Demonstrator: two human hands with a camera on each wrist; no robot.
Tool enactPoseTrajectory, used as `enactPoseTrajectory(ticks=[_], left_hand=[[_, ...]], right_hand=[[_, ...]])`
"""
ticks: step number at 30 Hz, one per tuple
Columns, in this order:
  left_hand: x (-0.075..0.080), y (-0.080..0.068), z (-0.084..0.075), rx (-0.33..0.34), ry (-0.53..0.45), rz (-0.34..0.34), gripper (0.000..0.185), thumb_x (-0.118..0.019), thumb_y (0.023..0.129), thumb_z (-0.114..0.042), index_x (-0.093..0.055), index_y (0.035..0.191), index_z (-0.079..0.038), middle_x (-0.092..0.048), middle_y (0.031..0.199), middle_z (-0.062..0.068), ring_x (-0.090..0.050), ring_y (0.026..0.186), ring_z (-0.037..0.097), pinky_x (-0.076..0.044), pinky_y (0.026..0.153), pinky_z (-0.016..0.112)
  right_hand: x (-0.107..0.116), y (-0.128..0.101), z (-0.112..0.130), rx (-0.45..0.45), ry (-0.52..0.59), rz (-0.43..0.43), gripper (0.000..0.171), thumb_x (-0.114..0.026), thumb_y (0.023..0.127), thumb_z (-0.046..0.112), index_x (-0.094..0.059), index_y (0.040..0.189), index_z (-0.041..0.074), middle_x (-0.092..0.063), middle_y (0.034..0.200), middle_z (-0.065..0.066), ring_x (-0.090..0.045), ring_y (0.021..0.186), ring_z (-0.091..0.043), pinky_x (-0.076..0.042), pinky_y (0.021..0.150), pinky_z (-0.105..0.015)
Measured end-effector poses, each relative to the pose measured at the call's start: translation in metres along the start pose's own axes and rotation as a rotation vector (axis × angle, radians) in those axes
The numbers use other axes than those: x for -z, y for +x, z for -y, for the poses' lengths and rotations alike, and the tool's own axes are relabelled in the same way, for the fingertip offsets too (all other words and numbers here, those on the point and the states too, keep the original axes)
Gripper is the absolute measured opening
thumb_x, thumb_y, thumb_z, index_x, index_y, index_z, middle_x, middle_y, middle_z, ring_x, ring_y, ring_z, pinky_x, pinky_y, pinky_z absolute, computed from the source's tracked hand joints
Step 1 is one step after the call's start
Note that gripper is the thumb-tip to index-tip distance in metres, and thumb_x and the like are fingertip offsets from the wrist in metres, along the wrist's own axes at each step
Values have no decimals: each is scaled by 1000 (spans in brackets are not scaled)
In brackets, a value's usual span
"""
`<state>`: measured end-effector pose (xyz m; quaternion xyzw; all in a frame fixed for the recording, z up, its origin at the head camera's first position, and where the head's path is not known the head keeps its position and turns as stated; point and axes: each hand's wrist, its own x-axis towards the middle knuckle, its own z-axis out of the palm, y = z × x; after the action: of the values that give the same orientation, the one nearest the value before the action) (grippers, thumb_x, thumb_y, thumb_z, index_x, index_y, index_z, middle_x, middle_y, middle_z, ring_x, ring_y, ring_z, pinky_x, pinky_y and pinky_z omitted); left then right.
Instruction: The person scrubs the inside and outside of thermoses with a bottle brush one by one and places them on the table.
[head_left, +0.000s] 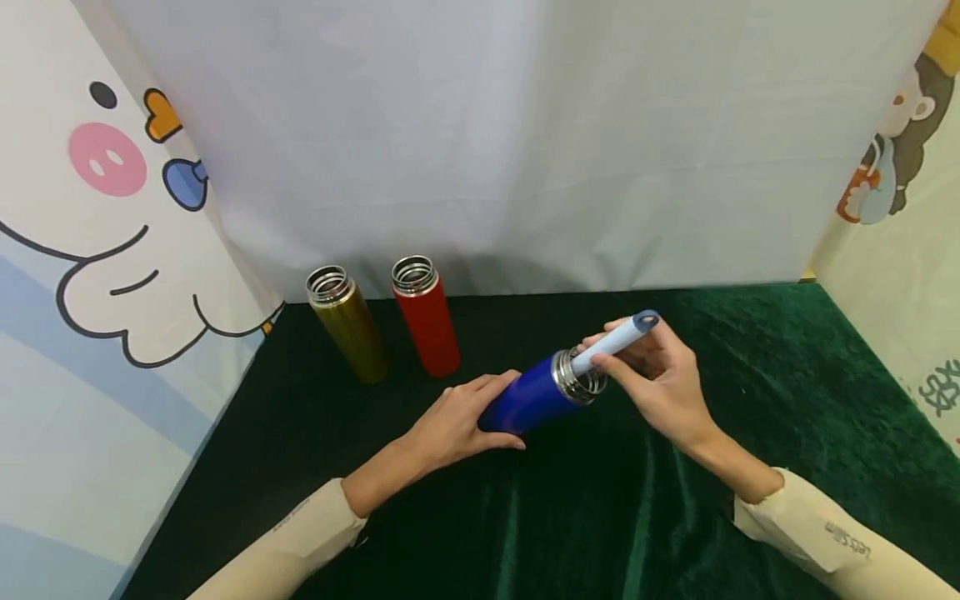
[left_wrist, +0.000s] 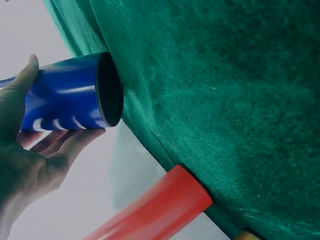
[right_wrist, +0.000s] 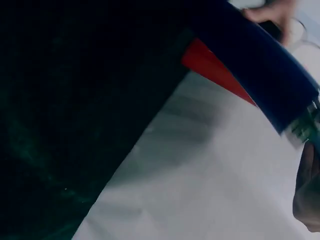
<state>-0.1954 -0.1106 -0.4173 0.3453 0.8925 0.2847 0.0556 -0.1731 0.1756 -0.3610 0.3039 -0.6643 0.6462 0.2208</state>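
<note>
A blue flask (head_left: 534, 395) lies tilted over the green cloth, its steel mouth (head_left: 579, 379) facing up and right. My left hand (head_left: 457, 423) grips its lower body; in the left wrist view the fingers (left_wrist: 60, 145) curl round the blue flask (left_wrist: 70, 100) near its base. My right hand (head_left: 660, 375) pinches a pale blue brush handle (head_left: 617, 340) whose lower end goes into the flask's mouth. The right wrist view shows the blue flask (right_wrist: 260, 65) and a red flask (right_wrist: 215, 67) behind it, blurred.
A gold flask (head_left: 348, 325) and a red flask (head_left: 426, 317) stand upright and uncapped at the back left of the green velvet cloth (head_left: 750, 400). White sheet walls with cartoon prints enclose the table on three sides.
</note>
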Motion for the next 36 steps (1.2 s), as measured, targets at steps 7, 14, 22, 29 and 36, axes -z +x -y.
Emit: enactPoseTrajectory(ticks=[7,14,22,29,36], left_hand=[[0,1,2,2,-4,-13,81,-82,86,-41,-40,154,-25,-59,144,13,-62,128,32,-51,106,58],[0,-2,4,-18,-31,-19,80,-83,86,-40,-42,153,-24,-60,143,13,-63,127,33,-51,105,60],[-3,-6,7,-23,-71,-47,83,-85,83,-38,-42,154,-25,-58,145,12,-60,130,33,-50,106,59],[-2,-6,8,-29,-76,-62,83,-85,83,-37,-43,153,-24,-59,145,13,-61,130,34,-51,106,59],[-1,-7,9,-11,-83,-68,83,-86,83,-36,-43,153,-24,-59,144,13,-60,129,34,-50,105,60]], right_hand=[[35,26,34,145,329,-197,35,-52,93,-24,-53,127,-17,-75,106,-20,-78,94,-27,-62,86,-34],[44,31,48,178,405,-334,34,-66,81,-27,-54,113,-21,-73,92,-23,-78,84,-32,-63,79,-39],[39,23,48,128,265,-254,38,-67,84,-23,-53,117,-10,-70,94,-14,-77,89,-24,-63,82,-36],[35,17,51,93,151,-195,35,-67,86,-20,-56,117,-7,-74,97,-11,-78,92,-21,-62,81,-28],[30,17,46,64,158,-143,36,-65,86,-23,-56,117,-7,-76,99,-11,-78,94,-21,-62,82,-27]])
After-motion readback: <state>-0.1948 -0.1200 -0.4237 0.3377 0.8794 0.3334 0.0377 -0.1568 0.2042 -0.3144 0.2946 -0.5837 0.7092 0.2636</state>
